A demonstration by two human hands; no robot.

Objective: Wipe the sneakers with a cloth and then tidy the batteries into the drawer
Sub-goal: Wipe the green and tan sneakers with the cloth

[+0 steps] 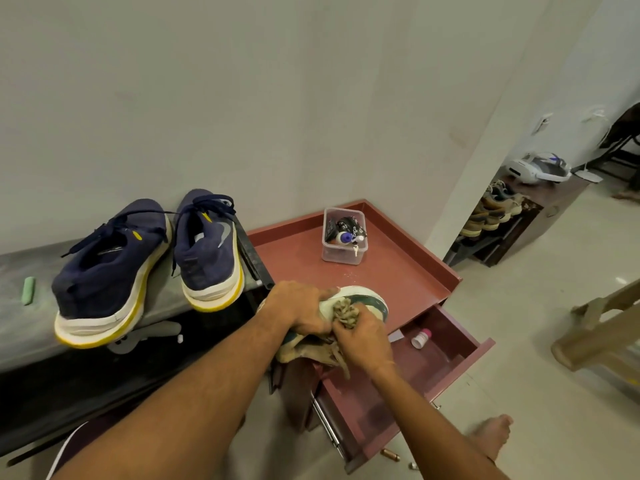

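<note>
Right grip (363, 337) bunches cloth (346, 315) against sneaker (369, 299); left grip (300, 307) seemingly clasps sneaker.

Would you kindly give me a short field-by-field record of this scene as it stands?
left hand: grips the white-and-green sneaker
right hand: fingers hold a bunched cloth against the sneaker
navy pair: on the bench, untouched
drawer: open, a pink-capped bottle inside
tub: clear, on the cabinet top, holds small items
floor: two small cylinders by the drawer, possibly batteries
</note>
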